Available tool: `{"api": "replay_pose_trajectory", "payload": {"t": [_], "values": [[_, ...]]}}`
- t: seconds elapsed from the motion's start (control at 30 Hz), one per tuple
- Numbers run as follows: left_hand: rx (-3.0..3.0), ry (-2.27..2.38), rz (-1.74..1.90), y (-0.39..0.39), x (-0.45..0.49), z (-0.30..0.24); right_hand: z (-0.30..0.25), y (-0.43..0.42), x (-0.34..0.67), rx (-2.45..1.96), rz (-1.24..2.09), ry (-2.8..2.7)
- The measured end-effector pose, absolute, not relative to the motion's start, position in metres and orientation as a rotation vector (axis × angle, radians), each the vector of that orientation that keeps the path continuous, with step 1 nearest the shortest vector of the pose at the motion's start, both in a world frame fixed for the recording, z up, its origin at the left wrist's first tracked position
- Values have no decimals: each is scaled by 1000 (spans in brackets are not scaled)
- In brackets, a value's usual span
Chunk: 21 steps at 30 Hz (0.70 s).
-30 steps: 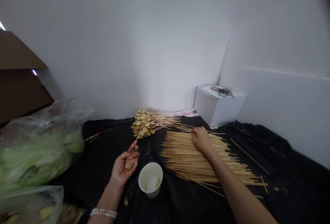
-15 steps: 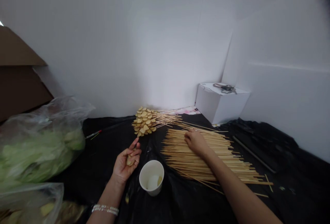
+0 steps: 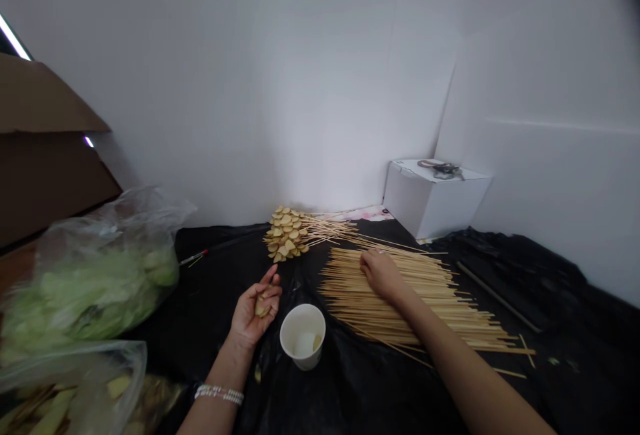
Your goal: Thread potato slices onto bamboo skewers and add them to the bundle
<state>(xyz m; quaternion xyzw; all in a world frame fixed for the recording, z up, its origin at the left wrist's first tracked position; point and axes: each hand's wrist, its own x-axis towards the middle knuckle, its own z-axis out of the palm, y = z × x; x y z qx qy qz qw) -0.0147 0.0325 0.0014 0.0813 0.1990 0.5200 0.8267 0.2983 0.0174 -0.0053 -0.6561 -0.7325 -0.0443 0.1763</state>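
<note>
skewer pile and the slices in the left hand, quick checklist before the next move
Left hand holding yellow slices: ok.
Right hand on the loose bamboo skewers: ok.
Skewers lying roughly parallel: not ok, a few lie askew at the far right end.
Threaded skewers apart from the loose pile: cannot tell, their stick ends run close to it.
White paper cup upright: ok.
Black plastic sheet free of dropped bits: not ok, a yellow piece lies left of the cup.
</note>
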Motion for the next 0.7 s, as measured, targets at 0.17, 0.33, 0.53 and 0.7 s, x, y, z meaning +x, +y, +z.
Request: {"api": "replay_pose_trajectory", "payload": {"t": [0.17,0.33,0.53,0.7], "values": [[174,421,1095,33,-14,1,4,13,296,-1806,-98,-2144],[165,424,1087,33,-14,2,5,16,308,-1867,-127,-2058],[179,433,1099,33,-14,1,-6,19,304,-1882,-182,-2052],[176,444,1103,32,-13,2,-10,20,300,-1886,-228,-2119]]}}
